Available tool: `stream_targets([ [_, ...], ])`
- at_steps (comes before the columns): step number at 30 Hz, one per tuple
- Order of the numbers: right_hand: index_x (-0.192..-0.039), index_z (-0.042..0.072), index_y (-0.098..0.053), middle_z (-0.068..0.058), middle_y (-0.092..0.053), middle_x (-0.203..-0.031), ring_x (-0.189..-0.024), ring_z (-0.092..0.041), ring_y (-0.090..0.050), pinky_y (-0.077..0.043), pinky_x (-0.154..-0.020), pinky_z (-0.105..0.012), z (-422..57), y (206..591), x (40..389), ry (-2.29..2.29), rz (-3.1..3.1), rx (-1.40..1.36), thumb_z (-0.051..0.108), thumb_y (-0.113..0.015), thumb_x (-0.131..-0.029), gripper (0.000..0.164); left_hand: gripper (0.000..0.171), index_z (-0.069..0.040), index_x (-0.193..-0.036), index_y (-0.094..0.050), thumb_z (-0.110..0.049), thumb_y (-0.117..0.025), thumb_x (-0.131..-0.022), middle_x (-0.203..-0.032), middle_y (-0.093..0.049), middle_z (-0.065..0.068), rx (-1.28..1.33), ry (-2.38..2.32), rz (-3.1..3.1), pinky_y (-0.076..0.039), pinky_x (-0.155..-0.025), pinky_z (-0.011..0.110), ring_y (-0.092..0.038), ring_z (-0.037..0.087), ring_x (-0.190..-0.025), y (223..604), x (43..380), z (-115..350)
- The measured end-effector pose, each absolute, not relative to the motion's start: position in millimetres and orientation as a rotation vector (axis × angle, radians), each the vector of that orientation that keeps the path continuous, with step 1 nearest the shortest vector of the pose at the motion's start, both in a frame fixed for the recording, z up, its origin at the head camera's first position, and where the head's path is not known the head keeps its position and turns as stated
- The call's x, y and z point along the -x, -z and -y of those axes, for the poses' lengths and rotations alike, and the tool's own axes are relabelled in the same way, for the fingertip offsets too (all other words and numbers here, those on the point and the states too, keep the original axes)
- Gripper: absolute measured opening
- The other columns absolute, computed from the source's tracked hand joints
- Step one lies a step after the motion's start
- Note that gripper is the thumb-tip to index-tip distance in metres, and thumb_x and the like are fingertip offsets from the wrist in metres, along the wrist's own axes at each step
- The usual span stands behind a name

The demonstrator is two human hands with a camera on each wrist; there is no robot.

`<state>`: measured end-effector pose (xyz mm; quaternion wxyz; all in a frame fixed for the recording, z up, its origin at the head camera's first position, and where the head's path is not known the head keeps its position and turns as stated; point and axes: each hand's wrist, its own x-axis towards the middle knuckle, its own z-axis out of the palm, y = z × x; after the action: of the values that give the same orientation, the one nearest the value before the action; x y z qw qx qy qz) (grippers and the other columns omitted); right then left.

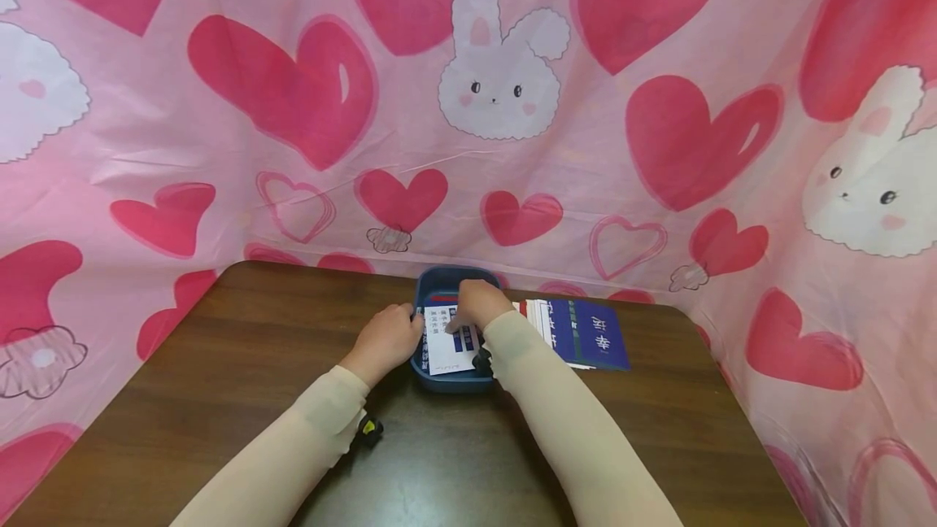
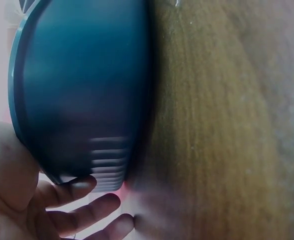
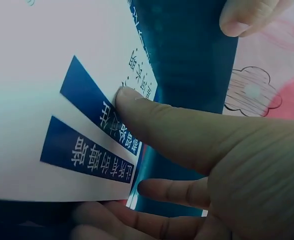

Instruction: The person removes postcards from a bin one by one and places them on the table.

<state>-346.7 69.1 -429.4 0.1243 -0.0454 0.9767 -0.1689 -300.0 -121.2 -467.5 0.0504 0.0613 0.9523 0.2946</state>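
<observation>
A dark blue plastic bin (image 1: pixel 455 385) stands on the table, with a white card (image 1: pixel 443 352) printed with blue bands and lettering at its opening. My left hand (image 1: pixel 386 340) grips the bin's left rim. In the left wrist view, the fingers (image 2: pixel 89 215) lie outside the ribbed wall and the thumb's tip is hidden. My right hand (image 1: pixel 479 303) reaches into the bin and pinches the card. The right wrist view puts its thumb (image 3: pixel 157 122) on the printed face, with other fingers under the card's edge. Another lettered blue piece and something red show inside the bin.
To the right of the bin lies a spread stack of printed cards (image 1: pixel 600 340), blue and white, partly behind my right sleeve. The brown wooden table (image 1: pixel 241 348) ends at a pink curtain (image 1: pixel 410 145) with hearts and rabbits, close behind the bin.
</observation>
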Motion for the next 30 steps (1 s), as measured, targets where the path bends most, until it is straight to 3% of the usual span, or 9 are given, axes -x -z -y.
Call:
stream_targets([
  [10,-0.131,0.000,-0.075,-0.016,-0.080,-0.110,-0.083,-0.027,-0.077,-0.071,-0.084,-0.044,-76,421,350,0.503,-2.914,0.164,0.024,-0.101,-0.085,0.058,0.056,0.005,-0.155,-0.062,-0.035,-0.050,-0.118,-0.152,-0.069,0.027,-0.177,-0.875,-2.914,-0.054,-0.121,0.065,-0.069,0.043,-0.133,468,300,120],
  [18,-0.147,0.007,-0.071,-0.017,-0.077,-0.126,-0.096,-0.027,-0.079,-0.070,-0.096,-0.045,-94,411,356,0.848,-2.872,0.191,0.018,-0.095,-0.090,0.063,0.056,0.005,-0.155,-0.062,-0.035,-0.049,-0.119,-0.153,-0.068,0.028,-0.177,-0.889,-2.902,-0.053,-0.123,0.066,-0.069,0.045,-0.137,468,300,120],
  [24,-0.151,0.006,-0.069,-0.016,-0.083,-0.118,-0.097,-0.026,-0.082,-0.070,-0.094,-0.043,-118,400,355,1.070,-2.790,0.168,0.026,-0.093,-0.095,0.064,0.056,0.006,-0.154,-0.063,-0.034,-0.047,-0.119,-0.154,-0.068,0.028,-0.203,-0.865,-2.922,-0.051,-0.124,0.065,-0.067,0.045,-0.141,468,300,121],
  [30,-0.146,0.003,-0.071,-0.016,-0.086,-0.117,-0.095,-0.024,-0.082,-0.071,-0.092,-0.042,-157,391,351,1.292,-2.732,0.142,0.026,-0.089,-0.099,0.055,0.056,0.006,-0.152,-0.064,-0.035,-0.047,-0.118,-0.150,-0.070,0.027,-0.210,-0.883,-2.931,-0.053,-0.122,0.065,-0.068,0.045,-0.138,469,301,120],
])
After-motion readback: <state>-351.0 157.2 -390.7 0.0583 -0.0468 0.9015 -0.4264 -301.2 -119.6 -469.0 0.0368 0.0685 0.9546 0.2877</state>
